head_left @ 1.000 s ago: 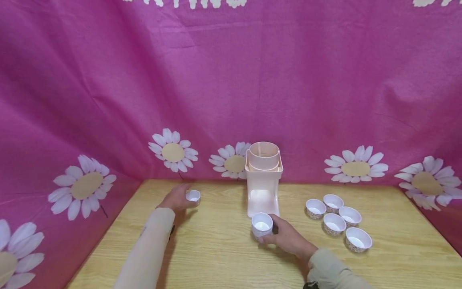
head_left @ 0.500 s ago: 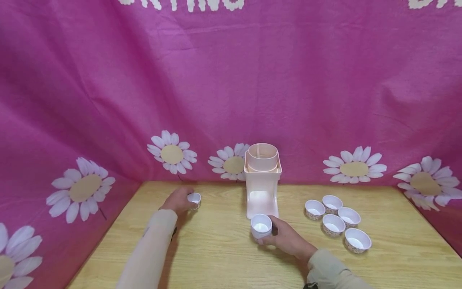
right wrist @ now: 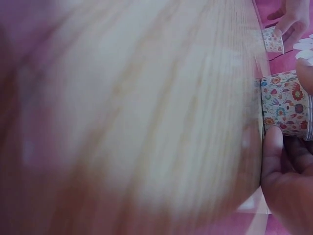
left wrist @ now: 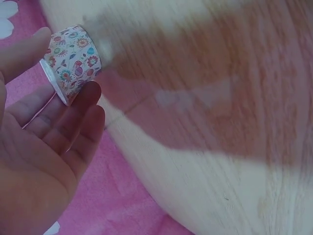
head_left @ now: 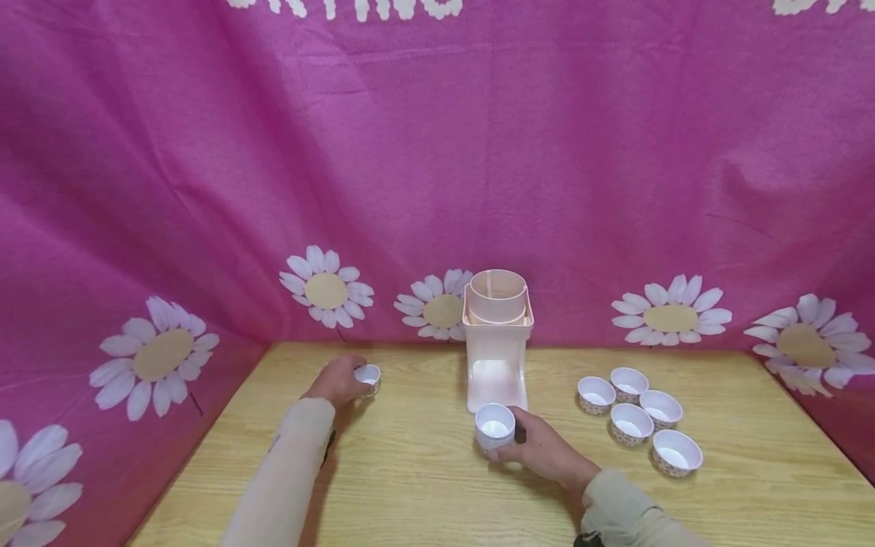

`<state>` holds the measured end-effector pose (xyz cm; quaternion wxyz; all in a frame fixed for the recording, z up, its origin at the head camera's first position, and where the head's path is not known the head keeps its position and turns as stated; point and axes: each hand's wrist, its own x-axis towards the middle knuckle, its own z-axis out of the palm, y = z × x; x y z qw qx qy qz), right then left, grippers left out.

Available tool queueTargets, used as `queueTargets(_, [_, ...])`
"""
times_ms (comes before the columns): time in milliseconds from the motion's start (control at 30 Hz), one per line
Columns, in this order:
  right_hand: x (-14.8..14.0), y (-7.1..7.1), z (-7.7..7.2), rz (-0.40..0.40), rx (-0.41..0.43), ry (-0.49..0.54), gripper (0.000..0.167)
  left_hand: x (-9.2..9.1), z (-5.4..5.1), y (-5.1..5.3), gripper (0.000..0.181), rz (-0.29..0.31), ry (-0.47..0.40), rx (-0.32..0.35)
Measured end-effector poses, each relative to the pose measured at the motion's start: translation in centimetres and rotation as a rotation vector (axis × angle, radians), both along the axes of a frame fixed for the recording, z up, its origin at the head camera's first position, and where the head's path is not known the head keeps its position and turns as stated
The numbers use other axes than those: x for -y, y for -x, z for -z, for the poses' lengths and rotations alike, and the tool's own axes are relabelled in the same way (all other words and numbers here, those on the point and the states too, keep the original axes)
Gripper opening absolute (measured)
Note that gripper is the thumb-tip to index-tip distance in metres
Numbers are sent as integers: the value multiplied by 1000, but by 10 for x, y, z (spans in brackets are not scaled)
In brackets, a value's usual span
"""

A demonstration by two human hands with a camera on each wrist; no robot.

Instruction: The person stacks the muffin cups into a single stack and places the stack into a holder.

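At the table's back left, my left hand holds a small white-lined cup between thumb and fingers. The left wrist view shows that cup's flowered side, with the thumb and fingers of the left hand around it. Just in front of the pink stand, my right hand grips another cup, which looks like a stack with more than one rim. In the right wrist view the flowered cup sits between the thumb and fingers of the right hand.
A pale pink stand with a round top holder is at the back middle of the wooden table. Several patterned cups stand grouped on the right. Behind the table hangs a magenta cloth with daisies.
Compared with the earliest frame, my left hand and its cup sit very slightly farther right. The head view has shifted a little. My right hand keeps its hold on the cup.
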<state>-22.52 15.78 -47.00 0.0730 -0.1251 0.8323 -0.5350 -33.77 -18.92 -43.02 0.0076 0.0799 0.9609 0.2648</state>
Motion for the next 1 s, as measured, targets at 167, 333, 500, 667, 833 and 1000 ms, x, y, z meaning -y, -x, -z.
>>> queueTargets(167, [1, 2, 1, 6, 6, -2, 68, -2, 3, 0, 48, 2, -37, 16])
queueTargets(333, [0, 0, 1, -20, -9, -8, 68, -8, 1, -4, 53, -4, -75, 39])
queueTargets(500, [0, 0, 0, -17, -10, -4, 67, -14, -4, -8, 52, 9, -98, 47])
queueTargets(667, [0, 2, 1, -16, -10, -1, 66, -19, -7, -9, 47, 52, -112, 48])
queueTargets(833, [1, 2, 1, -16, 0, -2, 66, -23, -13, -15, 50, 109, -54, 40])
queueTargets(1000, [0, 1, 1, -14, -8, 13, 66, -30, -19, -20, 54, 177, 14, 18])
